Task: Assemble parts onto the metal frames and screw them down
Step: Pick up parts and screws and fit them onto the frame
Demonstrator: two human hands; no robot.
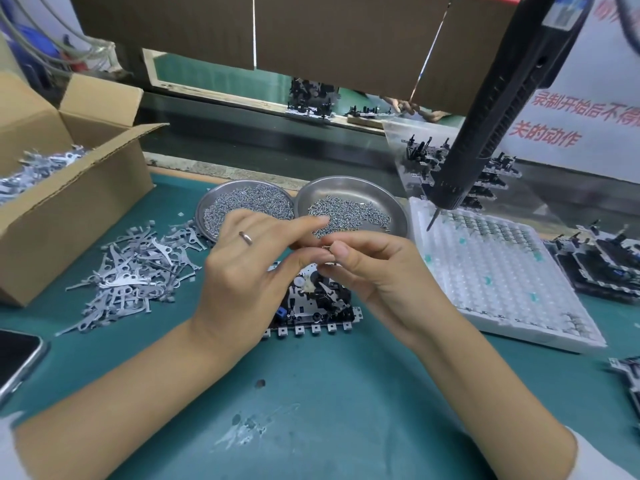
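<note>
Both hands meet just above the metal frame [313, 306]: the left hand [242, 268] and the right hand [374, 268] have fingertips pinched together on something tiny, probably a screw, though it is too small to name. The frame lies flat on the green surface [311, 393], partly hidden beneath the hands. To do this step well, I would orient the small piece between the fingertips before lowering it, keep it over the frame so a drop lands there, and seat it squarely before reaching for the hanging electric screwdriver [485, 126]. Screw dishes [391, 199] sit just behind.
</note>
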